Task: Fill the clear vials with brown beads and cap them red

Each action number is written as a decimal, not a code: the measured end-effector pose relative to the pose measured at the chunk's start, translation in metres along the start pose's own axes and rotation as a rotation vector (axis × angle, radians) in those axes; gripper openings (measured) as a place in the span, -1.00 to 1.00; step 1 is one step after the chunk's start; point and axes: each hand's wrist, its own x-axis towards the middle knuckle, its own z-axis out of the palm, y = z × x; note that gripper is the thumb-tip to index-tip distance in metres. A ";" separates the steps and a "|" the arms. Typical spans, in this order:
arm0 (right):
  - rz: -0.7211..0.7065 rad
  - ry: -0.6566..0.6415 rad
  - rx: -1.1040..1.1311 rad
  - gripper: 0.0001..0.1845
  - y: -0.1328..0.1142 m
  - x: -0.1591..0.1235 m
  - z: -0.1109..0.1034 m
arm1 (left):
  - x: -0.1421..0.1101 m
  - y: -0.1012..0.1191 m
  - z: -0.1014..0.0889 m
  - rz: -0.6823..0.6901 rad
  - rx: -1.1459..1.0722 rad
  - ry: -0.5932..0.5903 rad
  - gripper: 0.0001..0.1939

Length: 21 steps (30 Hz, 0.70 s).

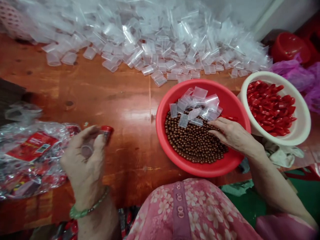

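My left hand [86, 156], with a green bead bracelet on the wrist, is closed around a small clear plastic container [87, 150]. A red cap [107, 129] shows beyond the fingertips; the fingers hide much of what they hold. My right hand [232, 135] reaches into a red basin [165, 146], fingers stretched out and slightly apart. Its fingertips are at the edge of many shiny brown balls [197, 146], and I see nothing held in them. Clear flat plastic sleeves [200, 92] lie on the balls, and a few red pieces [230, 118] rest behind the hand.
A large heap of clear plastic sleeves [160, 50] covers the back of the wooden table [125, 100]. Right of the basin stands a white bowl [306, 120] of red caps [271, 108]. Clear bags with red labels [33, 146] lie at the left. Purple plastic bags [287, 70] sit far right.
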 end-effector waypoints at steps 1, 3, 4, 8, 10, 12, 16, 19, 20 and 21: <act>-0.018 -0.023 0.006 -0.75 -0.003 0.006 0.000 | -0.007 0.016 0.005 -0.004 -0.158 -0.049 -0.70; -0.038 -0.069 0.003 -0.76 -0.009 0.020 0.001 | -0.021 0.051 0.020 0.045 -0.347 -0.261 -0.70; -0.038 -0.088 -0.009 -0.76 -0.010 0.028 0.004 | -0.028 0.067 0.029 0.107 -0.391 -0.348 -0.70; -0.028 -0.147 0.012 -0.73 -0.004 0.054 0.021 | -0.041 0.104 0.069 0.255 -0.413 -0.656 -0.77; -0.017 -0.150 0.052 -0.66 0.001 0.060 0.029 | -0.040 0.109 0.081 0.227 -0.399 -0.752 -0.76; -0.006 -0.146 0.074 -0.61 0.005 0.060 0.030 | -0.036 0.109 0.087 0.190 -0.382 -0.837 -0.69; 0.015 -0.265 0.013 -0.66 0.003 0.048 0.013 | -0.024 0.106 0.088 0.242 -0.348 -0.961 -0.66; 0.076 -0.391 -0.213 -0.79 -0.008 0.038 0.002 | -0.020 0.104 0.089 0.359 -0.348 -0.991 -0.73; 0.082 -0.412 -0.274 -0.79 -0.012 0.036 0.001 | -0.019 0.104 0.090 0.400 -0.335 -0.974 -0.75; 0.077 -0.425 -0.310 -0.75 -0.016 0.036 0.003 | -0.020 0.104 0.092 0.441 -0.311 -0.945 -0.77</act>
